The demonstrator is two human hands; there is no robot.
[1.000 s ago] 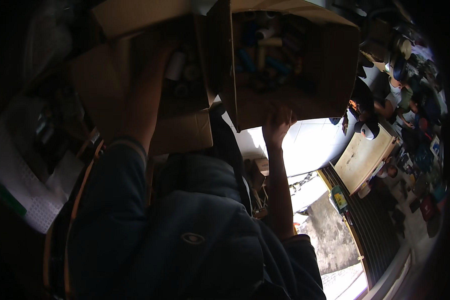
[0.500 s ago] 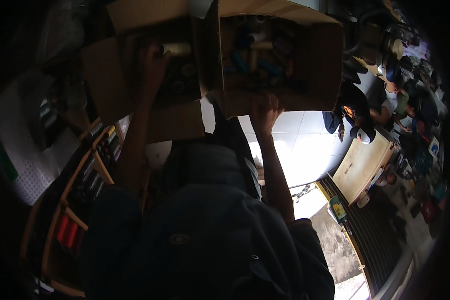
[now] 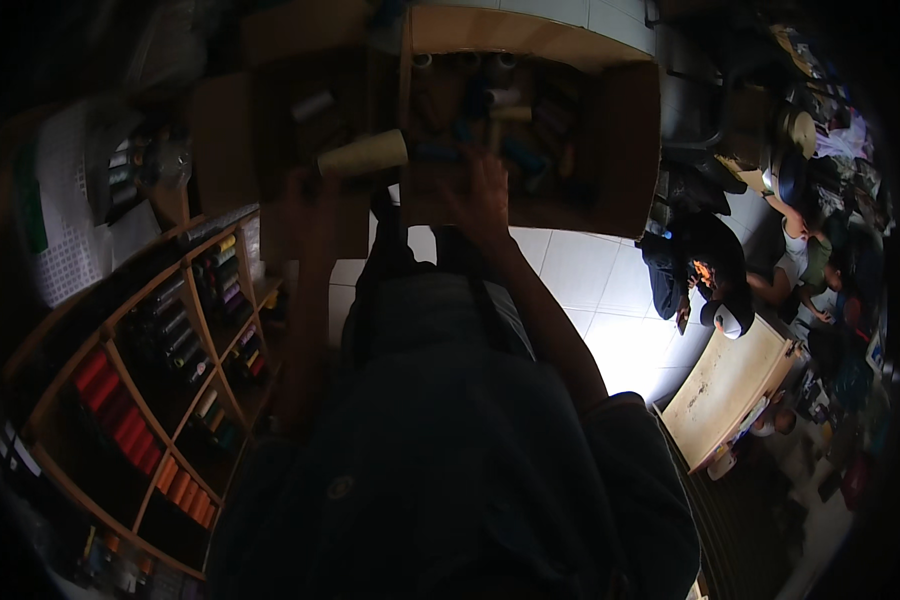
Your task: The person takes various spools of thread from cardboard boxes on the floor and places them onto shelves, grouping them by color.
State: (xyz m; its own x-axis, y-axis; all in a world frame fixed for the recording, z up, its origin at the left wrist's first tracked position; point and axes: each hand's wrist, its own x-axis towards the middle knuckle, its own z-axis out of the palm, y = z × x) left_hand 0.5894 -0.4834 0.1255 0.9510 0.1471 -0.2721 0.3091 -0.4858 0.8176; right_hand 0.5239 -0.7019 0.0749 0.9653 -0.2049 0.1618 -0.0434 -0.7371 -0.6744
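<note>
Two open cardboard boxes stand side by side before me. A cream thread cone [image 3: 363, 153] lies slantwise in view above the left box [image 3: 220, 150], its narrower left end close to the fingertips of my left hand [image 3: 310, 205]. That hand is dark and smeared, so whether it touches the cone is unclear. My right hand [image 3: 485, 195] reaches over the near side of the right box [image 3: 585, 205], fingers apart and holding nothing visible. Inside that box lie several spools, among them a blue spool [image 3: 525, 155] and a small cream spool [image 3: 511, 114]. A pale spool [image 3: 313, 106] lies in the left box.
To my left, a wooden rack [image 3: 185, 265] holds red spools [image 3: 115, 410], orange spools [image 3: 185, 492] and dark ones. On the right, a person in dark clothes [image 3: 705, 265] is near a wooden board [image 3: 725, 390]. Other people and piled goods fill the far right.
The cream cone has come up out of the left box and toward the right. My left hand has drawn back toward me. My right hand has moved left and its fingers have spread.
</note>
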